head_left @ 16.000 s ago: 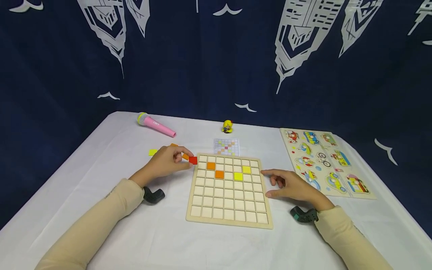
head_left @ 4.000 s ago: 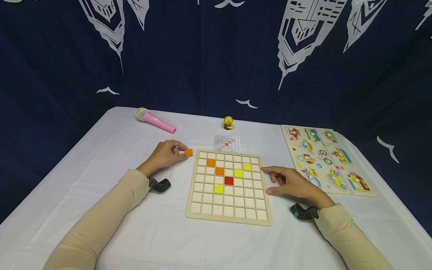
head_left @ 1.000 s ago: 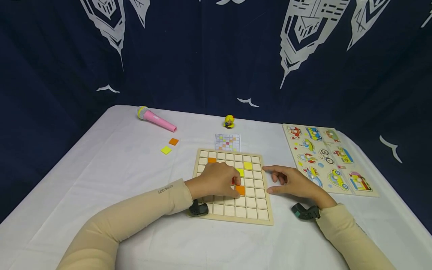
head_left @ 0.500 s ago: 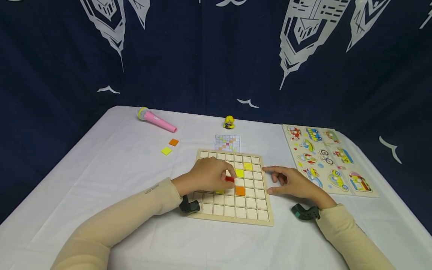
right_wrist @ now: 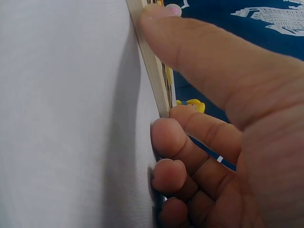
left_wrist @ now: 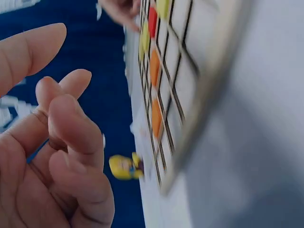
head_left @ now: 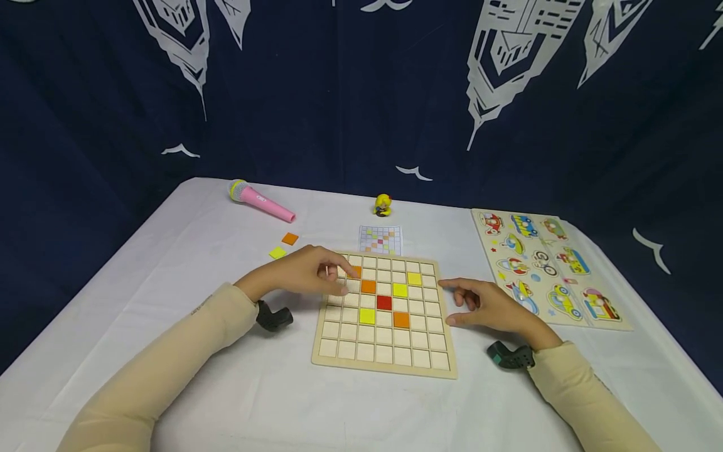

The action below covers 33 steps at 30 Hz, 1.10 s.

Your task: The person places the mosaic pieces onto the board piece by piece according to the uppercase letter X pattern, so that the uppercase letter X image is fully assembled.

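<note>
My left hand (head_left: 305, 270) hovers over the far left part of a wooden grid board (head_left: 384, 371), its thumb and index finger apart with nothing between them. Its fingertips partly hide an orange tile (head_left: 357, 271). Other squares hold a red tile (head_left: 384, 302), two more orange tiles, such as the nearer one (head_left: 401, 320), and three yellow tiles, one of them left of centre (head_left: 367, 316). At the board's right edge, my right hand (head_left: 488, 307) touches the rim with thumb and index finger; the right wrist view shows the thumb (right_wrist: 175, 40) against the wooden side.
Left of the board lie a loose orange tile (head_left: 290, 238) and a loose yellow tile (head_left: 277, 252). Behind it are a printed pattern card (head_left: 381, 240) and a small yellow-haired figure (head_left: 383, 205). A pink toy microphone (head_left: 262, 202) lies back left, a picture puzzle board (head_left: 542, 270) right.
Red, yellow and orange tiles have been added to the board. In the last second my left hand has let go of the orange tile and moved left. My right hand has stayed put.
</note>
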Motion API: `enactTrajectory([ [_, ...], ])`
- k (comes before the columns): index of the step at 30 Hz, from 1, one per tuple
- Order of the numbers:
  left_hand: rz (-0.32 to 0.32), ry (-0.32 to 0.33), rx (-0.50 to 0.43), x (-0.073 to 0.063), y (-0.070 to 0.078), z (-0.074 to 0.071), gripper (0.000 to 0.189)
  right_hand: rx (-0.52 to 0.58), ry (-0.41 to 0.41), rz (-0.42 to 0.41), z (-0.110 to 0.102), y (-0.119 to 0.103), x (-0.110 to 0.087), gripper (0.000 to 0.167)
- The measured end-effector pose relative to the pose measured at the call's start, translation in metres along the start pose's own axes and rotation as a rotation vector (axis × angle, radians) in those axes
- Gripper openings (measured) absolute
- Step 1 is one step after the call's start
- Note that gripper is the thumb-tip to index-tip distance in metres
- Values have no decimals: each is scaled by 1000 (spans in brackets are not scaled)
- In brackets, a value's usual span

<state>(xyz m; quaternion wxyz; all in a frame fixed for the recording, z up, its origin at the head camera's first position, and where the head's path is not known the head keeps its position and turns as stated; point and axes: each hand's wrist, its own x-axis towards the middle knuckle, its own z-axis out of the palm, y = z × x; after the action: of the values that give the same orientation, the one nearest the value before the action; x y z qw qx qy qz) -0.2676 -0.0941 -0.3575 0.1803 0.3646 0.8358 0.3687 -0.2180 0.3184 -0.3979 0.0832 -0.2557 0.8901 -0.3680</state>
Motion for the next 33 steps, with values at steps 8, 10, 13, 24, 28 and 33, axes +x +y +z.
enactTrajectory([
  [8, -116, 54, -42, -21, -36, -28, 43, -5, -6, 2, 0, 1, 1, 67],
  [10, -138, 66, -48, -26, -44, -34, 44, -9, -5, -5, 0, 1, 2, 67],
  [13, -165, 85, -64, -33, -54, -41, 45, -16, 2, -12, 0, 1, 2, 67],
  [24, -214, 208, -82, -51, -78, -62, 48, -22, 7, -16, 1, 0, 2, 67],
  [28, -243, 257, -61, -57, -86, -67, 48, -24, 7, -13, 0, 0, 2, 67],
  [33, -264, 282, -22, -60, -96, -69, 46, -24, 3, 7, -1, 2, 0, 67],
])
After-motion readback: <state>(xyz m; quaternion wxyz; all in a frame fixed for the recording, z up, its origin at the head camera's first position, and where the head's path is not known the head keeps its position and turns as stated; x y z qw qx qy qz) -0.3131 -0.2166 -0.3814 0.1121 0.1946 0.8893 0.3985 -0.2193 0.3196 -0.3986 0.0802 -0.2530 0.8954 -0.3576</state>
